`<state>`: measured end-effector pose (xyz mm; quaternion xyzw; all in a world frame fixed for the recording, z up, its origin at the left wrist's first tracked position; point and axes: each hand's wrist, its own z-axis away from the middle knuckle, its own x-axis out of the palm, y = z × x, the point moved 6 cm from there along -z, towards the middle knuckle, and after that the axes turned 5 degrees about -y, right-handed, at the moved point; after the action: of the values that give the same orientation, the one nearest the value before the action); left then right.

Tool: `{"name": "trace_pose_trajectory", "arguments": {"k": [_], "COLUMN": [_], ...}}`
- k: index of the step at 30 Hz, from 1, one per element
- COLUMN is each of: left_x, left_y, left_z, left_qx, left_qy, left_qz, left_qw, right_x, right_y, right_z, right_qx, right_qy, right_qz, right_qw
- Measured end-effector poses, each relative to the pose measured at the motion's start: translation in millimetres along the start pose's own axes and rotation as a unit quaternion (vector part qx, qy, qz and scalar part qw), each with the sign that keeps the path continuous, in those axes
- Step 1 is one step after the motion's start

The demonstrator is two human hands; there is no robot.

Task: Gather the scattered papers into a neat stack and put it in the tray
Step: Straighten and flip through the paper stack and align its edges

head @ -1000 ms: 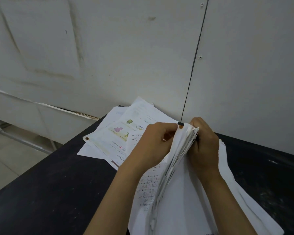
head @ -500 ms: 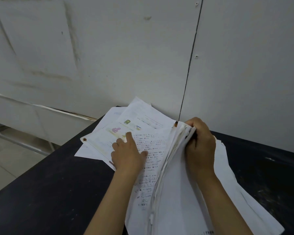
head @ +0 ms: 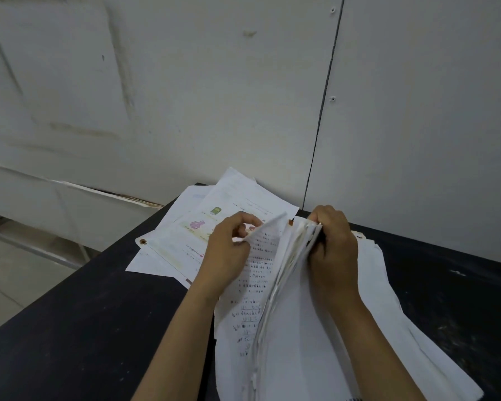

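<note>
While right hand point(head: 331, 253) grips stack point(head: 295, 256), left hand point(head: 229, 250) pinches sheet point(head: 261, 256)

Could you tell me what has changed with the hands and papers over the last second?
The left hand left the bundle, pressed flat on the printed sheet, and now lifts its corner. The right hand keeps its grip on the bundle; the illustrated page lies unmoved.

Bare forearms (seemingly no sleeves).

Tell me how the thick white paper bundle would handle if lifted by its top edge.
Likely floppy: the thick white paper bundle already bows between the hands. Loose sheets seem unbound, so some may slide out. Probably weighty for paper.
</note>
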<state>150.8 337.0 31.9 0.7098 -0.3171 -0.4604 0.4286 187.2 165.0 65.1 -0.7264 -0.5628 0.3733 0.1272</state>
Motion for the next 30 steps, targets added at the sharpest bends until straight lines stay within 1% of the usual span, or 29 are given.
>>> {"name": "trace_pose_trajectory", "arguments": {"k": [3,7,9,11,14,16,20,23,26,28,30], "left_x": [9.8,20.8,22.7,22.1,16.7,14.8,18.6,20.5,22.8,23.5,22.3], "left_y": [15.4,32.6,39.8,44.9,50.2,53.5,58.7,59.1,57.7,59.7,66.5], "left_z": [3.2,7.4,9.9,10.8,9.5,9.6,13.1,14.7,15.4,15.1,14.8], "left_qx": [0.046,0.092,0.098,0.103,0.118,0.119,0.131,0.124,0.096,0.098,0.131], "left_qy": [-0.036,-0.128,-0.159,-0.153,-0.091,-0.081,-0.122,-0.146,-0.162,-0.14,-0.102], "left_qz": [0.015,0.071,0.093,0.073,0.027,0.031,0.002,-0.005,0.001,-0.005,-0.021], "left_qw": [0.998,0.985,0.978,0.98,0.988,0.989,0.984,0.982,0.982,0.985,0.986], "right_x": [1.5,5.6,3.8,-0.9,-1.8,0.1,3.9,3.0,-1.1,-1.3,2.3], "right_y": [3.0,8.7,7.8,4.1,4.9,1.9,3.5,5.1,5.9,5.6,2.5], "right_z": [1.2,3.3,3.3,3.8,3.2,2.4,4.2,5.5,5.2,4.4,3.5], "right_qx": [0.013,0.054,0.052,0.039,0.095,0.097,0.092,0.066,0.044,0.025,0.004], "right_qy": [0.01,0.011,0.012,0.032,0.06,0.052,0.039,0.049,0.071,0.074,0.06], "right_qz": [0.004,-0.047,-0.073,-0.103,-0.222,-0.206,-0.161,-0.08,-0.05,-0.027,0.0], "right_qw": [1.0,0.997,0.996,0.993,0.968,0.972,0.982,0.993,0.995,0.997,0.998]}}
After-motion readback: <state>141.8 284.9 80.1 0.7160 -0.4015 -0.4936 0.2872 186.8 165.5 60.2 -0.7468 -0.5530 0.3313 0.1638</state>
